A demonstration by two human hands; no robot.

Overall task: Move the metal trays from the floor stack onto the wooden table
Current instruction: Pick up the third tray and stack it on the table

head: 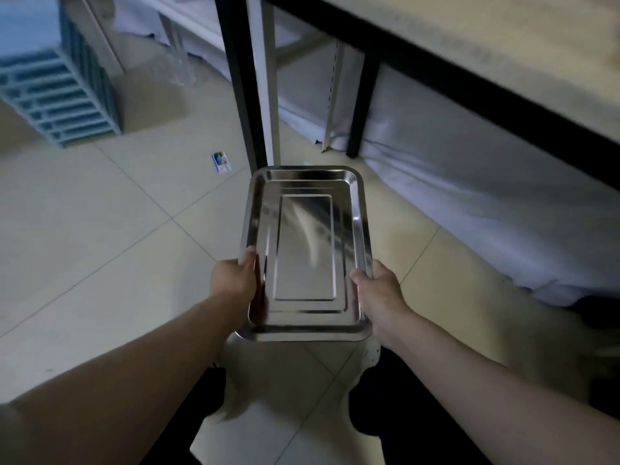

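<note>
far left: blue slatted plastic crate [60,95] on pale tiled floor [100,229]. small printed card [221,162] lies on tiles near black metal table leg [240,78]. our left hand [233,281] grips left rim of shiny rectangular metal tray [305,253], thumb on top of rim, fingers hidden beneath. tray held level above floor, in front of table leg, below table edge. our right hand [380,292] grips right rim, thumb over edge. upper right: light wooden table top [486,38], white cloth [469,196] draped beneath.
</note>
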